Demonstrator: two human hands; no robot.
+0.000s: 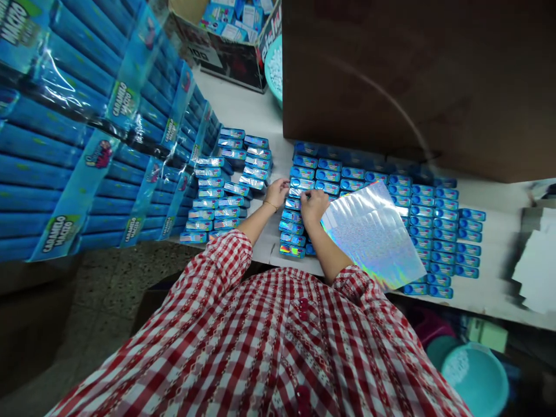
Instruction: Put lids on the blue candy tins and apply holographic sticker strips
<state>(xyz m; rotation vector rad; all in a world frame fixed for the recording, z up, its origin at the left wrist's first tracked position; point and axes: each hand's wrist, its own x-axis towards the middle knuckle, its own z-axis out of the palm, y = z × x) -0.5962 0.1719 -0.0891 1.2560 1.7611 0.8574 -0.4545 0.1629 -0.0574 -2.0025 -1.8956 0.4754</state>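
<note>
In the head view, my left hand (277, 193) is at the left edge of rows of small blue boxes (303, 173). Its fingers reach toward the box sides, a little apart, with nothing visible between them. My right hand (315, 207) is over the same rows, its fingers curled and pinched together close above a box. Whatever they hold is hidden or too small to make out. A shiny holographic sheet (369, 237) lies slanted across the boxes beside my right forearm. To the left of my left hand stand stacked blue boxes (212, 191) with shiny labels on their upward faces.
Large plastic-wrapped blue packs (99, 156) rise on the left. A brown panel (417, 87) stands behind the rows. An open carton (230, 52) and a teal basin (274, 69) are at the back. White papers (538, 266) lie right; a teal bowl (482, 382) is below.
</note>
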